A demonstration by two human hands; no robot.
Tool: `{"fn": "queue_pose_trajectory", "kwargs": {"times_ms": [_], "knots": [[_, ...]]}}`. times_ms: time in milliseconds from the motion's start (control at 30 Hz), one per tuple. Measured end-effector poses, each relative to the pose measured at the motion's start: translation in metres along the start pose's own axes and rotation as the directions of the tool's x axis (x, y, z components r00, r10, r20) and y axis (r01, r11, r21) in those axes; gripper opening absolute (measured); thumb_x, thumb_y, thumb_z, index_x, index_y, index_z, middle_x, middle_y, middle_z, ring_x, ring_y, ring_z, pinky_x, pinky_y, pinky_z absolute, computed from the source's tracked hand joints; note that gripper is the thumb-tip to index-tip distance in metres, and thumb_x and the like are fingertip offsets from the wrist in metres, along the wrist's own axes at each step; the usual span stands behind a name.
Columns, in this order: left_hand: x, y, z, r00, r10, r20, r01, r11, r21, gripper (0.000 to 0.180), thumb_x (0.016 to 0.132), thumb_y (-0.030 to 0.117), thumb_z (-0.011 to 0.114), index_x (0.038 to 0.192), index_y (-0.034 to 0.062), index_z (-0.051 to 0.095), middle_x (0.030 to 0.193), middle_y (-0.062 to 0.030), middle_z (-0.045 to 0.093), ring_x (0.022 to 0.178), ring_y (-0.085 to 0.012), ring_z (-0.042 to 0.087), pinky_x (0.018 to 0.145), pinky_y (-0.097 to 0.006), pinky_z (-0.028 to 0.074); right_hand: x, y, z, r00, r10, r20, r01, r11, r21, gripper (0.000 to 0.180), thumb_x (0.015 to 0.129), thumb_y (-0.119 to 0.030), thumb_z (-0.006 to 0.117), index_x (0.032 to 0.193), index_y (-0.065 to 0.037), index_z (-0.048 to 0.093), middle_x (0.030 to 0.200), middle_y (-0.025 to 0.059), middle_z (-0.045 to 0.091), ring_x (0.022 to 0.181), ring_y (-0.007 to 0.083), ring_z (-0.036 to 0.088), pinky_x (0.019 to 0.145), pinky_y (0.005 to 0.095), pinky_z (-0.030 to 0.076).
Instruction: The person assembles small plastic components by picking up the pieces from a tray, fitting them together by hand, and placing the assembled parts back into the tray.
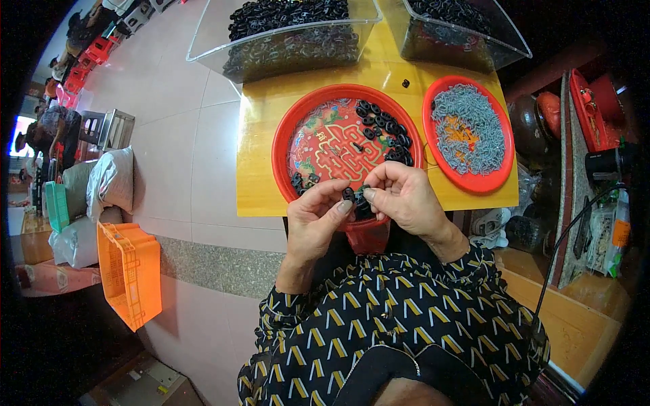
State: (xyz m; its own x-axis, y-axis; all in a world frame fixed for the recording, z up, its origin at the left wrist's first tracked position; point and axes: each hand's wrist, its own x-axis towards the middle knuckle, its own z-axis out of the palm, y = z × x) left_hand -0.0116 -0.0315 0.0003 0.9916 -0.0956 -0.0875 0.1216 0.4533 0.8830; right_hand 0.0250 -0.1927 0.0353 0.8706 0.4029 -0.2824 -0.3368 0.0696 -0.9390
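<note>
- The left hand (313, 215) and the right hand (401, 197) meet fingertip to fingertip over the near rim of the large red tray (288, 139); both are closed in a pinch on one small black ring part (357, 195), which sits between them, just right of the left thumb and just left of the right fingertips; neither hand is nearer, since both touch it
- Whether a second small piece is held in the right pinch cannot be told; it is too small to see
- The part is roughly round, so no clear long axis shows
- Beyond the hands, further black ring parts (384, 128) lie heaped in the tray's far right, up and slightly right of the right hand; a few more lie at the tray's near left
- To the right, apart from the hands, a smaller red tray (502, 177) holds grey metal clips (467, 128)
- Both trays rest on the yellow desk (261, 176); at its far edge stand two clear bins (210, 42) of black parts
</note>
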Motion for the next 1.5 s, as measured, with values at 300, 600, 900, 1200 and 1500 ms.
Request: {"fn": "queue_pose_trajectory", "kwargs": {"times_ms": [300, 600, 900, 1200, 1500], "knots": [[0.000, 0.001, 0.001, 0.998, 0.020, 0.055, -0.023, 0.998, 0.059, 0.028, 0.077, -0.001, 0.056, 0.104, -0.0035, 0.051, 0.082, -0.0031, 0.055, 0.073, -0.0078, 0.052, 0.065, -0.019, 0.043, 0.000, -0.001, -0.001, 1.000, -0.009, 0.030, 0.010, 0.999, -0.051, 0.010, 0.076, -0.003, 0.056, 0.083, -0.001, 0.050, 0.068, -0.0014, 0.051, 0.053, 0.0023, 0.049, 0.046, 0.0157, 0.042], [0.000, 0.001, 0.003, 0.995, 0.046, 0.087, -0.059, 0.988, 0.143, 0.028, 0.077, -0.002, 0.056, 0.104, -0.0038, 0.051, 0.084, -0.0026, 0.054, 0.076, -0.0076, 0.051, 0.068, -0.020, 0.042, 0.000, 0.000, 0.000, 0.999, -0.006, 0.047, 0.008, 0.999, -0.040, 0.008, 0.076, -0.003, 0.056, 0.082, -0.001, 0.051, 0.068, -0.0013, 0.052, 0.058, 0.0032, 0.049, 0.049, 0.0171, 0.041], [0.001, 0.002, 0.004, 0.994, -0.001, 0.110, -0.011, 0.993, 0.114, 0.024, 0.081, 0.000, 0.050, 0.105, -0.0029, 0.048, 0.085, -0.0053, 0.056, 0.075, -0.0089, 0.054, 0.065, -0.020, 0.045, 0.009, 0.008, -0.013, 0.979, 0.072, 0.190, -0.103, 0.983, 0.154, 0.011, 0.076, -0.007, 0.059, 0.084, -0.002, 0.053, 0.070, 0.0014, 0.055, 0.061, 0.0067, 0.055, 0.053, 0.0183, 0.047], [-0.002, 0.002, 0.007, 0.982, 0.064, 0.178, -0.084, 0.991, 0.105, 0.022, 0.080, -0.002, 0.049, 0.103, -0.0035, 0.049, 0.088, -0.0070, 0.057, 0.077, -0.0096, 0.055, 0.066, -0.021, 0.046, 0.012, 0.016, -0.019, 0.939, 0.018, 0.344, -0.105, 0.966, 0.235, 0.016, 0.074, -0.010, 0.063, 0.083, -0.002, 0.052, 0.072, 0.0020, 0.055, 0.061, 0.0080, 0.054, 0.054, 0.0198, 0.047], [-0.001, -0.002, 0.007, 0.945, 0.256, 0.202, -0.318, 0.861, 0.397, 0.020, 0.079, -0.004, 0.050, 0.099, -0.0042, 0.052, 0.088, -0.0073, 0.057, 0.076, -0.0107, 0.056, 0.066, -0.022, 0.046, 0.015, 0.016, -0.017, 0.941, -0.007, 0.338, -0.043, 0.989, 0.142, 0.018, 0.074, -0.013, 0.063, 0.083, -0.002, 0.052, 0.071, 0.0013, 0.054, 0.058, 0.0079, 0.053, 0.051, 0.0193, 0.045]]}}
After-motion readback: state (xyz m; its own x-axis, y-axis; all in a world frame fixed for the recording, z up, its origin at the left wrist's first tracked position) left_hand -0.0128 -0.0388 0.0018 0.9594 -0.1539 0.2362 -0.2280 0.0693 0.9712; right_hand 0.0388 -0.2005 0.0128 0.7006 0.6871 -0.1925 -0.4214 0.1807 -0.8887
